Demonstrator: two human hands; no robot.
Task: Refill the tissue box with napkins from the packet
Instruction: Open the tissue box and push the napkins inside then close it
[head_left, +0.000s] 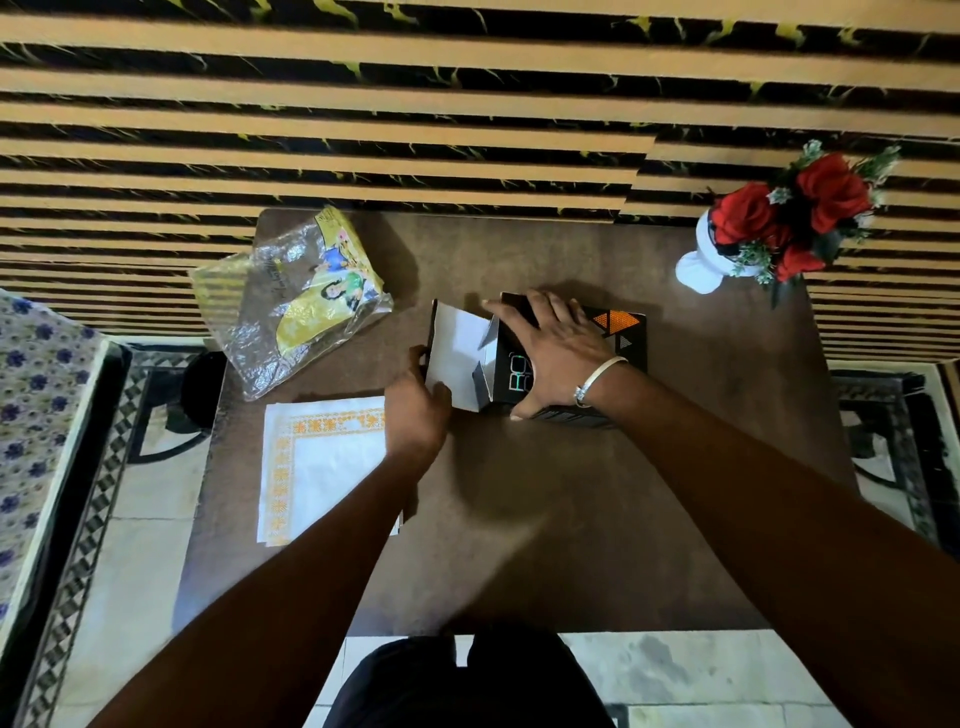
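Note:
A black tissue box (626, 332) with orange triangles lies on its side on the brown table (571, 519), its left end open with white flaps (457, 358) spread out. My right hand (550, 353) presses flat on top of the box, fingers spread. At the box's open end, my left hand (415, 410) grips the white end flap. A stack of white napkins (322, 467) with an orange border lies flat left of my left forearm. The clear and yellow plastic packet (296, 301) sits crumpled and looks empty at the table's back left.
A white vase of red roses (769, 223) stands at the table's back right corner. A striped black-and-tan wall runs behind the table. A dark round object (200, 384) sits off the table's left edge, and a patterned cloth (36, 415) lies far left.

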